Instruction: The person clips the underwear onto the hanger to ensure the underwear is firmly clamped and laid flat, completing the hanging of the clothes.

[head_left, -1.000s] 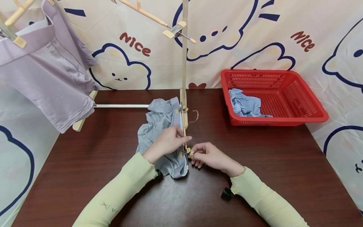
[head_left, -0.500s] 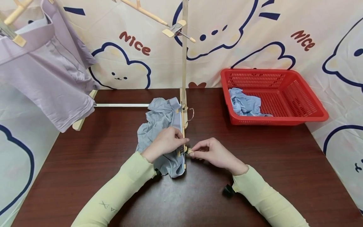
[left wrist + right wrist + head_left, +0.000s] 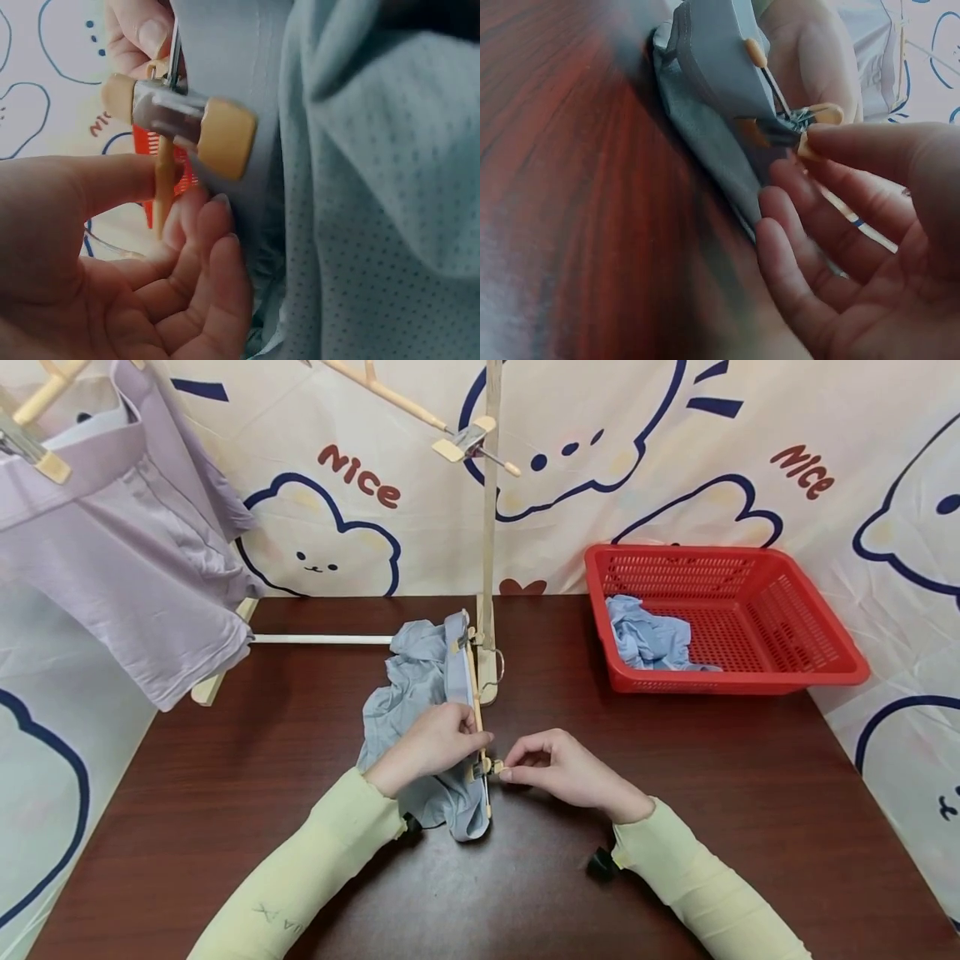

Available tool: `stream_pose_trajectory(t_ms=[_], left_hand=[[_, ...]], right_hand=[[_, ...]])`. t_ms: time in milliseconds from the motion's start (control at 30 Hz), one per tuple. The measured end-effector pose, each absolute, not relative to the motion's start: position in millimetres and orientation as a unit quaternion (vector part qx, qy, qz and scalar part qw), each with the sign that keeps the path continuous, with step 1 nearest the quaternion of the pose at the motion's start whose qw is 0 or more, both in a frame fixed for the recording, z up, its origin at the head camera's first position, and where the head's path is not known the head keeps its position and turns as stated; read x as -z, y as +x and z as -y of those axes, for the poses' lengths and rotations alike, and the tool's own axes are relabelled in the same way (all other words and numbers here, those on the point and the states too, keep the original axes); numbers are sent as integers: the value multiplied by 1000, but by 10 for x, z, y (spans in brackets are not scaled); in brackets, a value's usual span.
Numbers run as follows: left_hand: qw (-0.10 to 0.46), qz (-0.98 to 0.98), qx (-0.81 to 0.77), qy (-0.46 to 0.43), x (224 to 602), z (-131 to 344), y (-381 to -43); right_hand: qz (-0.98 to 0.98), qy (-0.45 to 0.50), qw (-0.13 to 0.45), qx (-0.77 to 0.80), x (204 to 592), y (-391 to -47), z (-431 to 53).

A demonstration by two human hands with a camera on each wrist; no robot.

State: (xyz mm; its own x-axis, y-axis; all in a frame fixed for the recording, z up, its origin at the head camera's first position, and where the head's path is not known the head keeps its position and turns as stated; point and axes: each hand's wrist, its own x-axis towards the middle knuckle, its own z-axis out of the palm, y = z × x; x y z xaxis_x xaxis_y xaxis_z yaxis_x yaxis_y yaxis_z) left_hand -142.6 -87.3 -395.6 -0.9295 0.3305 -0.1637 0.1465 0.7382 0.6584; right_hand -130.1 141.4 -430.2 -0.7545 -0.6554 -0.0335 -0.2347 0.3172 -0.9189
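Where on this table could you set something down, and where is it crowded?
Bare table shows between the red basket and the right sleeve, between that and the left sleeve, and left of the gray garment, below the white rod. It's crowded at the hanger, where left hand, right hand, clip and garment cluster.

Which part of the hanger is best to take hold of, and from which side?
I would probably pinch the slim bar of the hanger between its two clips, coming from the right: the grey garment lies bunched to the left, while the bar's right edge is exposed.
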Motion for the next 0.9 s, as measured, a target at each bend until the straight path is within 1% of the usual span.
stream_pose_trajectory(t_ms=[133, 300, 500, 700, 900], left_hand=[[102, -905, -391, 130, 3895, 927, -1326], [49, -881, -449, 138, 3740, 1013, -1209], [27, -866, -481, 138, 3469, 1163, -1112], [3, -856, -501, 123, 3218, 1312, -1021], [-27, -846, -519, 120, 3077, 1411, -963]], right_hand=[[-777, -310, 200, 510, 4236, -1310, -1401], [-774, -316, 166, 523, 4120, -1362, -1358], [-786, -276, 125, 540, 4020, -1453, -1321], [-789, -262, 115, 544, 3960, -1540, -1330], [-787, -241, 85, 561, 3874, -1653, -1334]])
